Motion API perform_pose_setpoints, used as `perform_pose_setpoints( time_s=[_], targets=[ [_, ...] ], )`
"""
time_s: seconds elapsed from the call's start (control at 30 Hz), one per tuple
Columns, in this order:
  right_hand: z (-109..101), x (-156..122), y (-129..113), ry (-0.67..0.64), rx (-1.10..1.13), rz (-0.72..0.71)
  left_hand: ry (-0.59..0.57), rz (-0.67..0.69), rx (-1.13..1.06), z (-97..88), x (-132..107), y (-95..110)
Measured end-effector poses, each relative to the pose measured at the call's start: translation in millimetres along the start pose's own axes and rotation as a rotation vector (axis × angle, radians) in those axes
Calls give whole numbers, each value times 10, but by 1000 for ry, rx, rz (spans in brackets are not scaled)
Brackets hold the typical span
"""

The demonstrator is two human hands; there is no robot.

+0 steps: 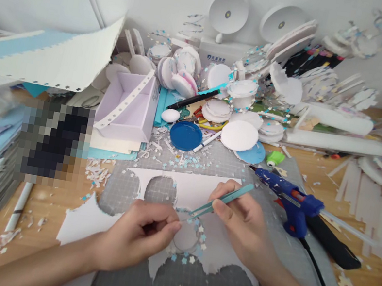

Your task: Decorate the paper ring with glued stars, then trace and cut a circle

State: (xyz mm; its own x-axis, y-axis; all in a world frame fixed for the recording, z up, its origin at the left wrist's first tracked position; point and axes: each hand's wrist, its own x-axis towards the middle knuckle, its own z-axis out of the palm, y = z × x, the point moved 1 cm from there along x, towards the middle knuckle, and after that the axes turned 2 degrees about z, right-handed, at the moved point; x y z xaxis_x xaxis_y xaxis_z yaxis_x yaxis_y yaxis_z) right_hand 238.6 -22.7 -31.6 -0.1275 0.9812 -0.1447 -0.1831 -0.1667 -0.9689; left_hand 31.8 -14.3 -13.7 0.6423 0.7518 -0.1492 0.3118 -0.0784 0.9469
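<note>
In my right hand (pixel 241 223) is a pair of teal tweezers (pixel 229 197), held between thumb and fingers and slanting down to the left. Their tips meet the upper edge of a thin wire ring (pixel 202 237) dotted with small blue and white paper flowers. My left hand (pixel 144 231) pinches the ring's upper left side with thumb and forefinger; the exact grip point is partly covered by the fingers. Beneath both hands lies white paper (pixel 200 191) with round cut-outs, on a grey cutting mat (pixel 137 281).
A blue glue gun (pixel 290 200) and its cord lie at right, beside a black-handled tool (pixel 334 242). Behind are a blue lid (pixel 185 135), a lilac box (pixel 127 102) and piled white discs (pixel 239 135). Wires and coloured paper crowd the left; paper scraps litter the table.
</note>
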Motion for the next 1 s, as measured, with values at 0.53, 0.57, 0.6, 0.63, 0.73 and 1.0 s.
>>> perform_pose_setpoints(
  time_s=[0.53,0.57,0.6,0.63,0.73,1.0],
  targets=[
    [-59,214,-40,124,383,101,97,-31,-55,-47,17,-41],
    [-75,235,-53,116,394,94,126,-30,-71,-56,23,-42],
    [-90,247,-70,109,395,89,156,-27,-88,-65,29,-43],
    [-104,251,-91,100,387,85,190,-24,-109,-74,32,-45],
    [-132,212,-173,63,305,46,260,-16,-168,-97,35,-59],
    [-215,157,-308,248,-204,-297,311,-35,-232,-99,43,-113]
  ],
)
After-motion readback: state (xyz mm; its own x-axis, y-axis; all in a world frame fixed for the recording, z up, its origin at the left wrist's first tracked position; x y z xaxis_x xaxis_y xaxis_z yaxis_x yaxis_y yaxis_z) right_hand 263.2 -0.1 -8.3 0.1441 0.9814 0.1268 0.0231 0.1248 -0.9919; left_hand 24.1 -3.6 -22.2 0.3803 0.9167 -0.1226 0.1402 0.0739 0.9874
